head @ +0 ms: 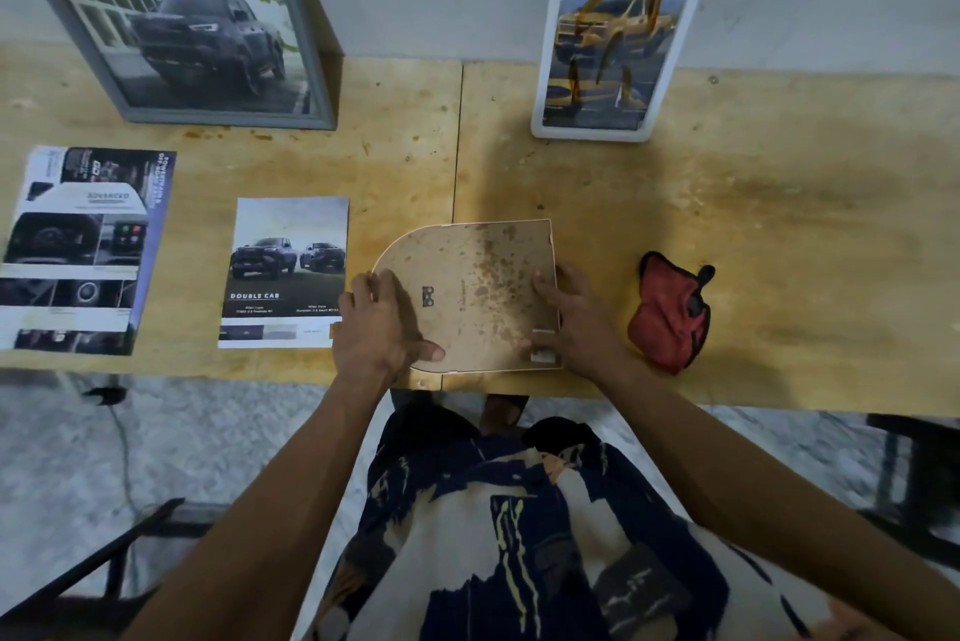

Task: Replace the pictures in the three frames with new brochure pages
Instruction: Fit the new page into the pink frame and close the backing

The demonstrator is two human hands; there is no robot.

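On the wooden table, a red cloth pouch lies at about three o'clock from the right hand; two brochure pages lie at nine o'clock, a Double Cab page just beside the left hand and a darker spread farther left; against the wall a grey frame with a dark truck leans at eleven o'clock and a white frame with a yellow truck at one o'clock; the arched frame lies face down near the table's front edge, its brown backing stained, a small metal hanger on it; the left hand grips its rounded end, thumb on the backing; the right hand grips its straight edge.
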